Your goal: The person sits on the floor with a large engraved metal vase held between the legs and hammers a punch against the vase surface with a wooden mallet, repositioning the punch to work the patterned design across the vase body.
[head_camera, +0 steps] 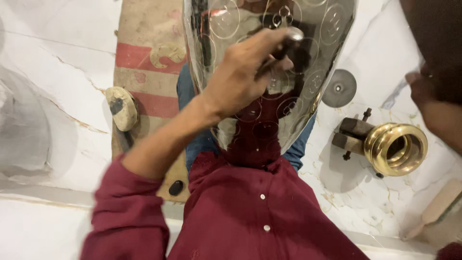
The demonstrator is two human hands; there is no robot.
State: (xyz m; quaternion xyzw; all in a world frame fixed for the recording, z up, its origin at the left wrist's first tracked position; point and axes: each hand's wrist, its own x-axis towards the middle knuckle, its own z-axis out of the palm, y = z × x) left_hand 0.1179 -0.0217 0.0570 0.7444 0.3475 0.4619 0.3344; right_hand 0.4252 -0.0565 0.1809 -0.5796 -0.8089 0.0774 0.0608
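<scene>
A large shiny metal vessel [313, 58] with engraved circles rests against my lap, and its polished face mirrors my maroon shirt. My left hand [243, 74] reaches over its face, fingers closed around a dark-handled tool with a shiny metal head [291, 36] that is pressed against the surface. My right hand [423, 89] is blurred at the right edge, beside a dark shape in the top right corner. Its grip is unclear.
A brass ring on a wooden block [397, 147] lies on the white marble floor [57, 72] to the right, with a round grey metal disc [339, 88] behind it. A worn red-striped plank [149, 58] and a round pad [121, 108] lie left. A wooden-handled tool [435, 209] sits lower right.
</scene>
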